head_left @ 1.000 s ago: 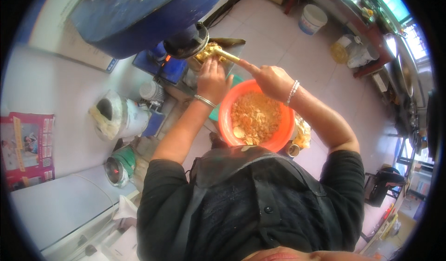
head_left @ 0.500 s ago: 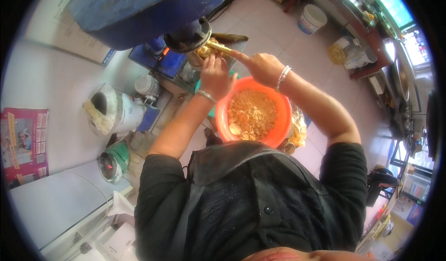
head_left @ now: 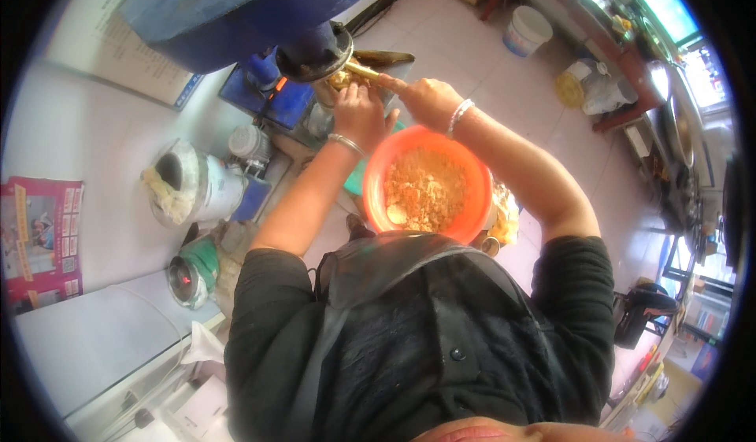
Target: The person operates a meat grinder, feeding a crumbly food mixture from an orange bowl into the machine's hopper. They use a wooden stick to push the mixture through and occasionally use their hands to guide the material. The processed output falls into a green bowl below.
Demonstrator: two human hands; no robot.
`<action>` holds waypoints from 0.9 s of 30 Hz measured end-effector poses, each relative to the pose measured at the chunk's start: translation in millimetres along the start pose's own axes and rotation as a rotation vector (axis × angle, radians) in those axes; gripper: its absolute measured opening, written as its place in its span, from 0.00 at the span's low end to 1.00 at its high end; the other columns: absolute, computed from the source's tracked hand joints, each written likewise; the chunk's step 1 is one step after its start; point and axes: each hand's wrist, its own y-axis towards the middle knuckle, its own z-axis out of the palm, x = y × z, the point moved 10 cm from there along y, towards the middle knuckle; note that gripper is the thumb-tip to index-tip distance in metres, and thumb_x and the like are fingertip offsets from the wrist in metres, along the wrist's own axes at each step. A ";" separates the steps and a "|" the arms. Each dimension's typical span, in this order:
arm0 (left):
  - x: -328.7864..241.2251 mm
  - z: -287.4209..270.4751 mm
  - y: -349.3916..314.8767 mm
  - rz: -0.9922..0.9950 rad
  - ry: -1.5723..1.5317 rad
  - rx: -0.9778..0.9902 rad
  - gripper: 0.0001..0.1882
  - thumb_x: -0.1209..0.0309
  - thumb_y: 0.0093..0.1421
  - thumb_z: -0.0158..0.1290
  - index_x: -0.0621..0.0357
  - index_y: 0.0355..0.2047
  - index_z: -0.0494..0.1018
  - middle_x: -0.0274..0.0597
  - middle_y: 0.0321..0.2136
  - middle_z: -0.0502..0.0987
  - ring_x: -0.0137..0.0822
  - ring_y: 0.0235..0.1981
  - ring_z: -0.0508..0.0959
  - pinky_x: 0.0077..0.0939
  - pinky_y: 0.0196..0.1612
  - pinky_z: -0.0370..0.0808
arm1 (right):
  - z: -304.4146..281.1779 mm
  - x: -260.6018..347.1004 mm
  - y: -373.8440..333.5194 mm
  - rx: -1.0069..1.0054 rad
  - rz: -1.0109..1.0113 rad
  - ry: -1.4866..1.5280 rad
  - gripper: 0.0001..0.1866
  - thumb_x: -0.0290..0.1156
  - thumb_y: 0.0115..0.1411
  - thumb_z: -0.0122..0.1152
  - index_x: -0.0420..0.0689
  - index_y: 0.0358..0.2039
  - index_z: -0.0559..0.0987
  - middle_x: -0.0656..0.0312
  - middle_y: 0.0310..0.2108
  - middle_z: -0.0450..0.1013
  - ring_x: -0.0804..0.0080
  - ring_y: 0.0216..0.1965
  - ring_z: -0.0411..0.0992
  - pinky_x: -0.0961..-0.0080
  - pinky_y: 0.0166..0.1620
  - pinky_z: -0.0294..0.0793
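My right hand [head_left: 431, 102] grips a yellowish stick-like tool [head_left: 363, 70], index finger stretched along it. The tool's far end reaches the dark round outlet [head_left: 344, 48] of a large blue machine [head_left: 260, 25]. My left hand [head_left: 361, 118] is just below, fingers stretched toward a yellowish clump [head_left: 341, 78] at the outlet, thumb apart. Whether its fingertips press on the clump is hard to see. Nearer to me, beneath my forearms, an orange basin [head_left: 375, 194] holds crumbly yellow-brown material [head_left: 429, 188].
Left of me are a white bucket [head_left: 216, 190], a small grey motor [head_left: 250, 141] and a green-sided container [head_left: 201, 265]. Another white bucket [head_left: 528, 31] stands on the tiled floor at the far right, near a reddish table [head_left: 638, 72]. A teal container [head_left: 354, 178] shows partly beside the basin.
Both hands have moved slightly left and away from me, the right one more, with the tool still in it. The view has shifted a little.
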 end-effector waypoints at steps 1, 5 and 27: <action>0.4 1.8 -3.0 -0.008 0.003 0.022 0.31 0.51 0.52 0.61 0.71 0.42 0.72 0.59 0.43 0.76 0.53 0.47 0.76 0.46 0.52 0.71 | -0.6 -3.6 -5.2 0.025 0.023 0.010 0.33 0.26 0.60 0.51 0.60 0.67 0.63 0.53 0.23 0.77 0.52 0.25 0.78 0.57 0.28 0.76; 4.7 6.9 -4.4 -0.034 0.022 0.086 0.36 0.49 0.55 0.58 0.76 0.48 0.72 0.63 0.49 0.75 0.55 0.57 0.72 0.46 0.61 0.65 | -17.4 -23.5 -15.8 0.089 0.113 0.004 0.35 0.24 0.60 0.49 0.63 0.68 0.61 0.51 0.22 0.76 0.54 0.24 0.78 0.58 0.28 0.76; 7.2 2.2 -3.7 0.040 -0.001 -0.097 0.32 0.51 0.50 0.62 0.69 0.42 0.71 0.56 0.38 0.74 0.54 0.40 0.76 0.46 0.47 0.73 | 21.8 -1.6 30.3 0.061 -0.135 -0.202 0.37 0.24 0.59 0.52 0.54 0.70 0.58 0.51 0.24 0.77 0.55 0.25 0.78 0.59 0.27 0.76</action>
